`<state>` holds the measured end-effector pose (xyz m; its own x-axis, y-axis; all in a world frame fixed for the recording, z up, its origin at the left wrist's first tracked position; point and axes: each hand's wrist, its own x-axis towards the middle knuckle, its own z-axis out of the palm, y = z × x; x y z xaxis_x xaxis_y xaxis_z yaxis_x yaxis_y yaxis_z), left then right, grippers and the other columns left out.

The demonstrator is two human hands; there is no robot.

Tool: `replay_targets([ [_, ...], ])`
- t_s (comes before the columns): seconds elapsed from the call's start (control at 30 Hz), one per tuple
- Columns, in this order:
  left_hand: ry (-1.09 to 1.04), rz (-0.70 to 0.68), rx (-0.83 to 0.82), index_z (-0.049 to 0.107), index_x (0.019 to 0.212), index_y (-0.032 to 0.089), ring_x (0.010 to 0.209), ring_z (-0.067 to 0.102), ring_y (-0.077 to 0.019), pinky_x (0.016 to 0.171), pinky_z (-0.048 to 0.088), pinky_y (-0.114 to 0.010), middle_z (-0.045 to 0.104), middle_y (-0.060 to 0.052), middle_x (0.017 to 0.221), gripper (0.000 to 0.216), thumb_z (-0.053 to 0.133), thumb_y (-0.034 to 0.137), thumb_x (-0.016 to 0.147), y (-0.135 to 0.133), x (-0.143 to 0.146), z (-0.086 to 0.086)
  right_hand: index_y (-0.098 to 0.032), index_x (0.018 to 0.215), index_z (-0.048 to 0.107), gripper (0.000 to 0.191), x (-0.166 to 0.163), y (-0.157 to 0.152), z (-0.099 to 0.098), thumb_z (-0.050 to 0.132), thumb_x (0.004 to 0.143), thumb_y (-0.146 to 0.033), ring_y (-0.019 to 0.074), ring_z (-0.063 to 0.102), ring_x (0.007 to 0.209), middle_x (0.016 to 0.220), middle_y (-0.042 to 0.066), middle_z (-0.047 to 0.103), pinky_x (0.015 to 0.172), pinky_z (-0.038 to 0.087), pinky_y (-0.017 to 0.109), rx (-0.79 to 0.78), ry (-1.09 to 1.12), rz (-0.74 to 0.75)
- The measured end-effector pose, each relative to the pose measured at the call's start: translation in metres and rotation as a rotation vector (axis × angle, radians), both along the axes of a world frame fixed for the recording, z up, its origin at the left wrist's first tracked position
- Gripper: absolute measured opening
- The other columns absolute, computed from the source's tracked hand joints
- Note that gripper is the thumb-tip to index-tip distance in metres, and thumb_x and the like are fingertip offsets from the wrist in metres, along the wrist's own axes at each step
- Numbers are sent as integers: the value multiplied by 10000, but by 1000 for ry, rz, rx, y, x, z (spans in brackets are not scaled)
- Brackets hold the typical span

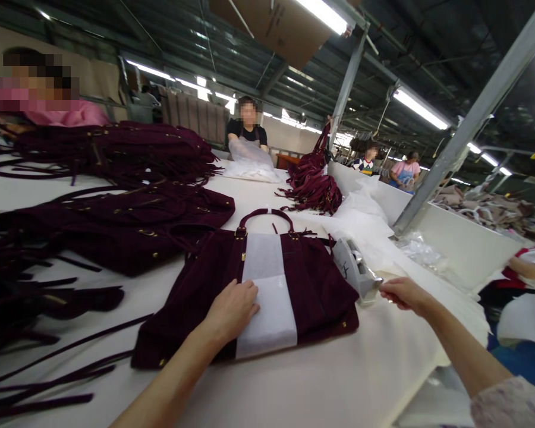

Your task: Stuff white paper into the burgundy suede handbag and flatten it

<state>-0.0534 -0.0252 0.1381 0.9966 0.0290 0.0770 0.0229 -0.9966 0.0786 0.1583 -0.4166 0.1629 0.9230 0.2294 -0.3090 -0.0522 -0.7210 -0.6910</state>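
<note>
A dark burgundy handbag (321,285) lies on the white table in front of me, its handle (267,213) pointing away. A band of white paper (270,297) runs down the middle of the bag. My left hand (234,306) rests on the paper and the cloth beside it, fingers laid down and holding nothing. To the right of the bag stands a grey tape dispenser (354,270). At its front end my right hand (401,294) is closed in a pinch on the end of the tape, which is hardly visible.
More burgundy bags (129,220) lie stacked on the left, with loose straps (71,368) nearer me. A bundle of burgundy straps (314,184) is at the back. Clear plastic bags (249,169) lie before a co-worker (247,122). A metal post (446,131) rises on the right.
</note>
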Motion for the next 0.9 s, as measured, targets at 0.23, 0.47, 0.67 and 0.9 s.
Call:
replay_targets([
  [0.23, -124, -34, 112, 625, 1070, 128, 1176, 515, -234, 1121, 253, -477, 609, -127, 1180, 259, 416, 172, 924, -11, -23, -24, -159, 576, 593, 273, -58, -8, -24, 657, 708, -389, 83, 420, 448, 520, 3, 541, 431, 272, 213, 41, 128, 54],
  [0.47, -109, -4, 214, 592, 1196, 89, 1189, 475, -273, 1093, 277, -527, 565, -169, 1254, 348, 412, 195, 917, -21, -30, -28, -185, 881, 645, 227, -95, 149, 65, 738, 770, -360, 67, 533, 609, 730, -6, 613, 508, 379, 155, 657, 408, 395],
  [0.67, -110, 41, 194, 656, 1092, 92, 1039, 517, -264, 1028, 337, -501, 604, -151, 1077, 307, 450, 187, 885, -32, -33, -29, -171, 873, 614, 104, -109, 295, -6, 660, 812, -243, 68, 612, 632, 838, 20, 667, 479, 416, 140, 644, 654, 330],
  [0.9, -78, 172, 220, 709, 956, 98, 804, 516, -245, 734, 410, -396, 579, -126, 816, 243, 497, 136, 844, -51, -28, -33, -179, 872, 618, 78, -86, 315, -48, 606, 829, -242, 81, 632, 641, 856, 36, 688, 447, 414, 134, 557, 580, 294],
])
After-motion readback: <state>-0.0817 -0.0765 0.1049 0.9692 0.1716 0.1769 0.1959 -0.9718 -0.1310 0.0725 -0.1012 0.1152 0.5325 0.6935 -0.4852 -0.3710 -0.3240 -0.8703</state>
